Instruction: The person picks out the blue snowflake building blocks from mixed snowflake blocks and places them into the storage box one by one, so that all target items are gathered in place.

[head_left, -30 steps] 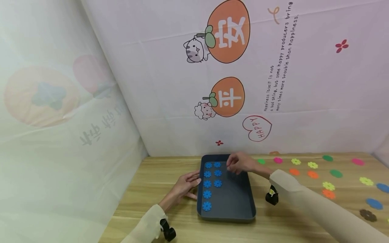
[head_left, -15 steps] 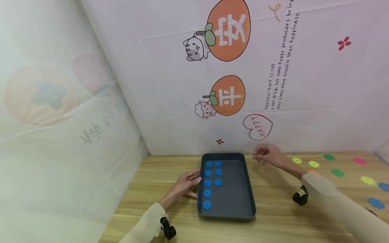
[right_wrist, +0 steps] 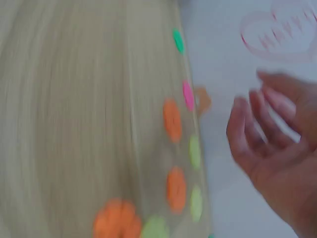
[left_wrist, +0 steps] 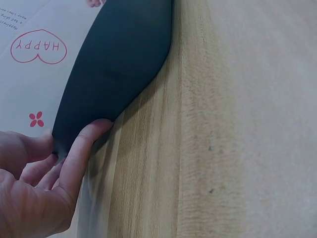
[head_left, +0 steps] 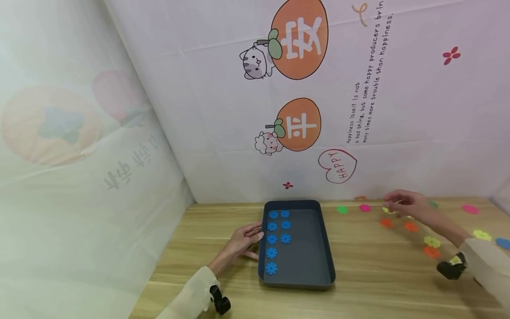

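Note:
A dark grey rectangular tray (head_left: pixel 307 252) lies on the wooden table, with blue flower-shaped discs (head_left: pixel 271 253) along its left side: a column of several and a shorter column of 3. My left hand (head_left: pixel 241 243) rests against the tray's left side, fingers extended; in the left wrist view its fingertips touch the outer wall (left_wrist: pixel 119 54). Off to the right, my right hand (head_left: pixel 412 206) hangs above the scattered discs, near a yellow disc (head_left: pixel 388 210) that it partly covers. Its fingers are loosely bent with nothing between them in the right wrist view.
Loose discs lie right of the tray, including green (head_left: pixel 342 209), pink (head_left: pixel 365 208), orange (head_left: pixel 411 226) and blue (head_left: pixel 503 243) ones. A printed white cloth (head_left: pixel 223 168) rises behind the table, and another hangs at the left.
My right hand has moved from over the tray to the right, above the scattered discs. The left hand stays at the tray's side, and the blue discs keep their places.

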A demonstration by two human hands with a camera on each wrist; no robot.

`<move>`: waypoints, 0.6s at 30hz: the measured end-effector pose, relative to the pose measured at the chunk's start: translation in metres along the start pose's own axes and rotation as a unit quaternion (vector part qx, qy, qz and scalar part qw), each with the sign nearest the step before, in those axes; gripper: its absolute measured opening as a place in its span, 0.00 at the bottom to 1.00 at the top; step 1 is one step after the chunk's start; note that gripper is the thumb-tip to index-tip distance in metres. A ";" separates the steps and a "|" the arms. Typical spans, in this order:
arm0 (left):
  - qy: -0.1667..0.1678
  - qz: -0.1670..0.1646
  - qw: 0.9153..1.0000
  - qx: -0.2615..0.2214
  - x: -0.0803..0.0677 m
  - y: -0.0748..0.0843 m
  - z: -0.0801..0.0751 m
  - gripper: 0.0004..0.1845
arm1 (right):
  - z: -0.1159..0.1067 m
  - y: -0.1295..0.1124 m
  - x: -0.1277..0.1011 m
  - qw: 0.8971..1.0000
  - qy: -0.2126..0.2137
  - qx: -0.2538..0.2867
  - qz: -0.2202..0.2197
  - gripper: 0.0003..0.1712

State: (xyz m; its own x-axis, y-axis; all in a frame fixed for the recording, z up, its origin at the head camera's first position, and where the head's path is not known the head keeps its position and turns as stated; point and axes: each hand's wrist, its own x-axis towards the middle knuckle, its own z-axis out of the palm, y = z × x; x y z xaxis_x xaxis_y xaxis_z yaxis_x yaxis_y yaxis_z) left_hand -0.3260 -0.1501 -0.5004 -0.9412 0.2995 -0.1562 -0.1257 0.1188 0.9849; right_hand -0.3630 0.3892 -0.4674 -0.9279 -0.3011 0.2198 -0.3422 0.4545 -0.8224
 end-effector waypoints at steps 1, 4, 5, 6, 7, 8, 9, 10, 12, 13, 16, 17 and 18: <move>-0.002 0.002 1.000 0.001 0.000 -0.001 0.000 0.28 | -0.007 0.004 -0.006 1.000 -0.003 0.002 0.003 0.11; -0.005 0.004 1.000 0.002 0.000 -0.001 0.001 0.29 | -0.028 0.014 -0.022 1.000 -0.020 -0.011 0.014 0.13; -0.005 0.005 1.000 0.003 0.000 -0.001 0.001 0.29 | -0.035 0.018 -0.027 0.999 -0.025 -0.018 0.014 0.14; -0.005 0.006 1.000 0.004 0.000 -0.002 0.001 0.29 | -0.041 0.022 -0.032 0.999 -0.031 -0.027 0.016 0.15; -0.005 0.006 1.000 0.004 0.000 -0.002 0.001 0.29 | -0.048 0.027 -0.035 0.999 -0.037 -0.031 0.023 0.16; -0.003 0.005 1.000 0.003 0.000 -0.001 0.001 0.29 | -0.054 0.031 -0.039 0.998 -0.041 -0.040 0.020 0.18; -0.002 0.004 1.000 0.001 0.000 0.000 0.000 0.29 | -0.059 0.034 -0.042 0.997 -0.046 -0.055 0.027 0.19; -0.002 0.006 1.000 0.002 0.000 0.001 0.000 0.29 | -0.065 0.038 -0.045 0.996 -0.052 -0.066 0.028 0.20; -0.001 0.007 1.000 0.004 0.000 0.003 -0.001 0.29 | -0.075 0.044 -0.051 0.993 -0.065 -0.094 0.038 0.22; -0.001 0.007 1.000 0.004 0.000 0.004 -0.001 0.29 | -0.080 0.047 -0.054 0.991 -0.067 -0.107 0.046 0.23; -0.003 0.006 1.000 0.004 -0.001 0.004 -0.001 0.29 | -0.092 0.061 -0.063 0.989 -0.068 -0.128 0.042 0.24; -0.004 0.005 1.000 0.004 -0.001 0.004 -0.001 0.29 | -0.095 0.067 -0.065 0.989 -0.066 -0.128 0.040 0.25; -0.004 0.006 1.000 0.005 -0.001 0.003 -0.002 0.29 | -0.098 0.072 -0.067 0.989 -0.057 -0.133 0.044 0.24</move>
State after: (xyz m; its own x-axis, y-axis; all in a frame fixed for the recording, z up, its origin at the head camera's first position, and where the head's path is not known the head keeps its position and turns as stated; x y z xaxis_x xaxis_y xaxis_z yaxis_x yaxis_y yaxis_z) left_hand -0.3259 -0.1516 -0.4967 -0.9399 0.3087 -0.1458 -0.1122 0.1241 0.9859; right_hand -0.3398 0.5243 -0.4901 -0.9382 -0.3366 0.0809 -0.3022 0.6826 -0.6654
